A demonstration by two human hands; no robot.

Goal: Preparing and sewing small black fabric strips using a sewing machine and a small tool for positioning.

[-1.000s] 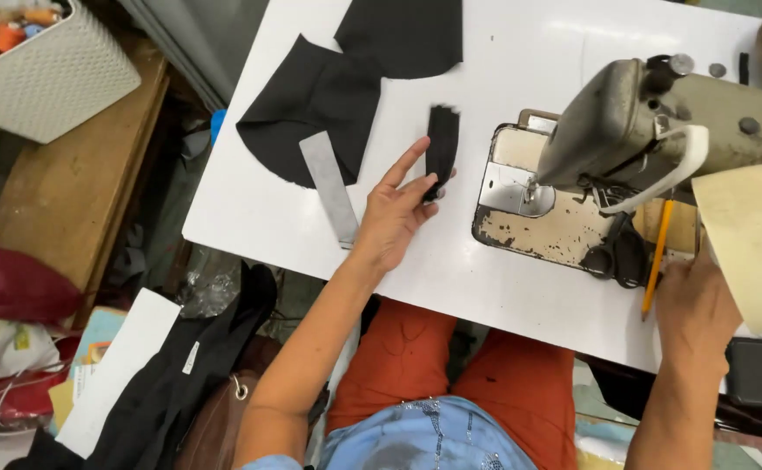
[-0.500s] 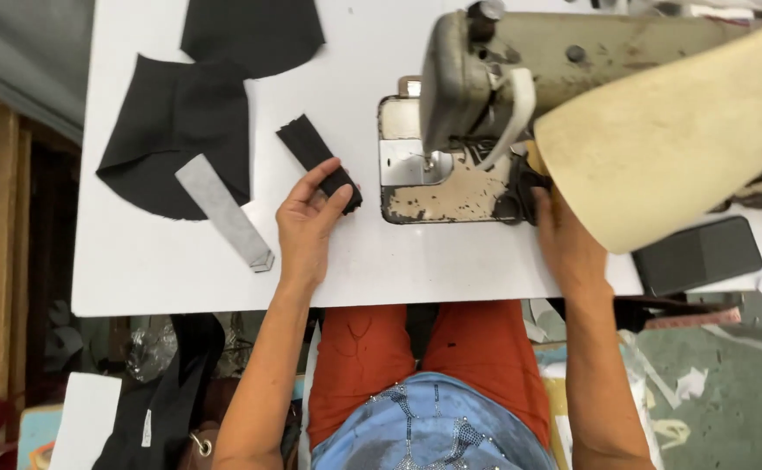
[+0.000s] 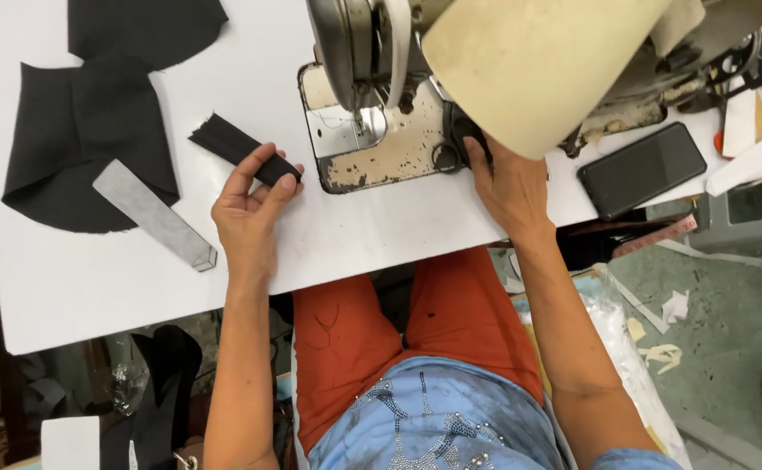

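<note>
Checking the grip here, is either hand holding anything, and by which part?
The left hand pinches the black fabric strip at its near end. The right hand holds nothing.

We see one screen: a flat, black rectangular phone with a dark, unlit glass screen (image 3: 642, 170), lying tilted on the white tabletop (image 3: 93, 278), right of the sewing machine's worn metal base plate (image 3: 381, 161). We see no packages, labels or signs.

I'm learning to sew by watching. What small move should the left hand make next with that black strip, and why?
Probably slide the black strip rightwards under the needle of the sewing machine. The left hand pinches its near end just short of the metal plate, while the right hand rests by the machine's base.
</note>
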